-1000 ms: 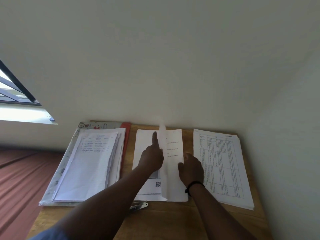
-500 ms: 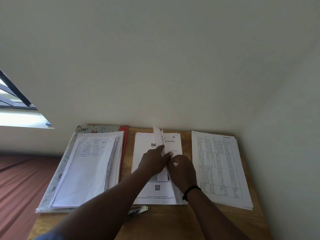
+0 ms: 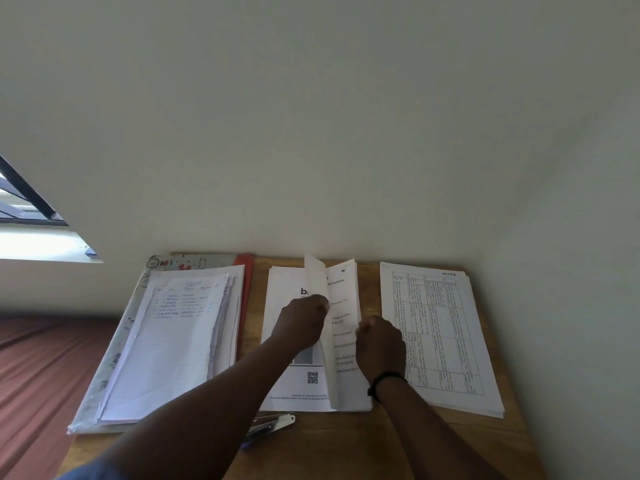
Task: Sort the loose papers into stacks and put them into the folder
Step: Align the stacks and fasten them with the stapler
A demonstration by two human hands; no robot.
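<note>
- both forearms are bare, no sleeves down near the wrists
- thin black band [image 3: 385, 379] around the right wrist, looks like a hair tie or cord bracelet
- a bit of blue sleeve [image 3: 90, 471] shows way up the left arm
- both hands bare, no gloves on

Both forearms reach from the near edge toward the far side, converging slightly. Left hand [image 3: 300, 322]: back of hand up, fingers curled, fingertips pinching the lifted sheet [image 3: 322, 317] at its left face. Right hand [image 3: 380, 344]: fingers curled inward in a loose fist, knuckles toward the sheet's right edge; contact unclear. Dark band [image 3: 382, 381] round right wrist. Blue sleeve edge on left arm, near corner.
</note>
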